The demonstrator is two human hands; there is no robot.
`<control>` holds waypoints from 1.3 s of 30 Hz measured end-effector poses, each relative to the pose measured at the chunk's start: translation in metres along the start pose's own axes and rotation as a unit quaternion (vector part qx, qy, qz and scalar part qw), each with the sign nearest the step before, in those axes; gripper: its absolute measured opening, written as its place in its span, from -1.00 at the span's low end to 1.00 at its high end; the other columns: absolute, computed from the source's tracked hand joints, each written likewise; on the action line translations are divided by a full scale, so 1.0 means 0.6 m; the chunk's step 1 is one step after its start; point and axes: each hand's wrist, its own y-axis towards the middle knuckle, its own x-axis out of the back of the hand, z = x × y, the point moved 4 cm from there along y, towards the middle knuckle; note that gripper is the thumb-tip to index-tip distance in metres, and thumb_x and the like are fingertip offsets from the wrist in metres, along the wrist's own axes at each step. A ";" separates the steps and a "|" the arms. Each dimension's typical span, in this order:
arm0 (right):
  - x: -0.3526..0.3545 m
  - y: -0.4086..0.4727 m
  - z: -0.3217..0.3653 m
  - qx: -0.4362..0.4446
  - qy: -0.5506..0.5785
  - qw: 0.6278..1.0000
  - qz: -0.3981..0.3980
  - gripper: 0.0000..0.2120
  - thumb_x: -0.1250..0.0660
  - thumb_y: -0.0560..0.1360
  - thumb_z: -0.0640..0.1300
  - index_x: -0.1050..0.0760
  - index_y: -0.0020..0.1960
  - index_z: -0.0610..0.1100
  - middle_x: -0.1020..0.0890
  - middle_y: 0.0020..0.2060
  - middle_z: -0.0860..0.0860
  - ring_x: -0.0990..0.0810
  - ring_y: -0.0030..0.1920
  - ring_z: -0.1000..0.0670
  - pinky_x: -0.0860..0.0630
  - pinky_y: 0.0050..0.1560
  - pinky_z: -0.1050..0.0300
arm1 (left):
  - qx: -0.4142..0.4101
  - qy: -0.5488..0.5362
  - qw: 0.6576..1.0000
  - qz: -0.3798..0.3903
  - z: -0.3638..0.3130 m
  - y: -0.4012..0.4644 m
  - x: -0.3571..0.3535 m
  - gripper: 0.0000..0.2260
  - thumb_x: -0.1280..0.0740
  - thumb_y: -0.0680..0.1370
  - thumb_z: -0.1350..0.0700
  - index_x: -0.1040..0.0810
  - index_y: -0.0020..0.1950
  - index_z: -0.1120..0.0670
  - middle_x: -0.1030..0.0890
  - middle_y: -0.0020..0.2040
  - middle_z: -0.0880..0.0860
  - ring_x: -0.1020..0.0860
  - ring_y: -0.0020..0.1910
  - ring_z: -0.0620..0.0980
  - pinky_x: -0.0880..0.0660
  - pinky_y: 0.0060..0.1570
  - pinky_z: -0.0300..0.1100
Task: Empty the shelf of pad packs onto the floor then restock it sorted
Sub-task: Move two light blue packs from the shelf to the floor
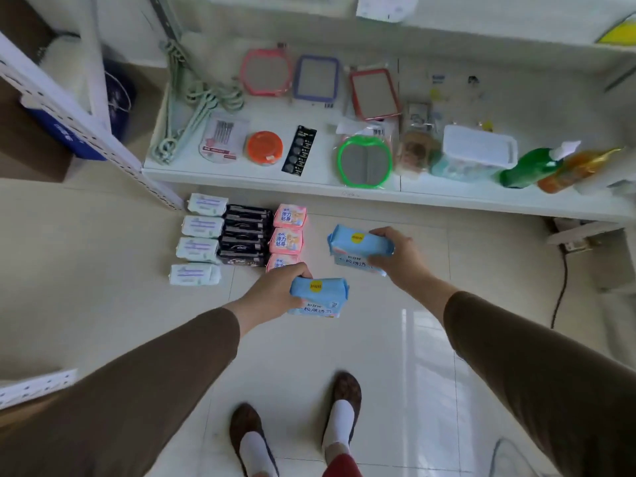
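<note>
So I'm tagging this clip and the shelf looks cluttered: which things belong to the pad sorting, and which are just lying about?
Part of the job:
- left hand gripping a blue pack
- right hand gripping another blue pack
- pale green packs, black packs and pink packs in rows on the floor

Just lying about:
- framed mirrors
- green hangers
- orange tin
- green bottle

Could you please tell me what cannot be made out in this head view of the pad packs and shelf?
- Third pink pack: lower part hidden behind the left hand.
- Blue pack in the right hand: one end covered by fingers.
- Small items at the shelf's back: blurred, unidentifiable.
- Yellow object: cut off by the frame's right edge.
</note>
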 end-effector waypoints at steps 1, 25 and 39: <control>-0.017 0.018 -0.024 -0.002 -0.010 1.000 0.001 -0.56 -0.43 0.40 -0.22 -0.50 0.22 0.11 -0.48 -0.07 0.20 -0.43 0.11 -0.08 -0.52 0.03 -0.01 | -0.002 0.006 1.000 -0.006 0.015 0.022 -0.020 -0.75 -0.40 0.41 0.23 -0.46 -0.07 -0.09 -0.54 -0.12 -0.09 -0.49 -0.12 -0.08 -0.42 -0.22 -0.17; -0.369 0.350 -0.363 -0.008 -0.028 0.997 0.064 -0.58 -0.37 0.38 -0.26 -0.52 0.17 0.08 -0.56 0.08 0.05 -0.50 0.11 -0.07 -0.52 0.09 0.02 | -0.164 0.336 0.916 -0.145 0.325 0.374 -0.264 -0.67 -0.44 0.36 0.19 -0.58 0.10 -0.01 -0.58 0.05 -0.04 -0.56 0.02 0.04 -0.26 0.07 -0.10; -0.404 0.351 -0.370 -0.033 0.060 0.992 0.103 -0.49 -0.28 0.42 -0.38 -0.50 0.29 0.02 -0.49 0.19 0.04 -0.49 0.10 0.03 -0.45 -0.09 0.32 | -0.122 0.454 0.867 -0.165 0.353 0.388 -0.262 -0.76 -0.35 0.47 0.03 -0.49 0.12 0.00 -0.52 -0.03 -0.03 -0.46 0.09 0.07 -0.34 0.09 -0.01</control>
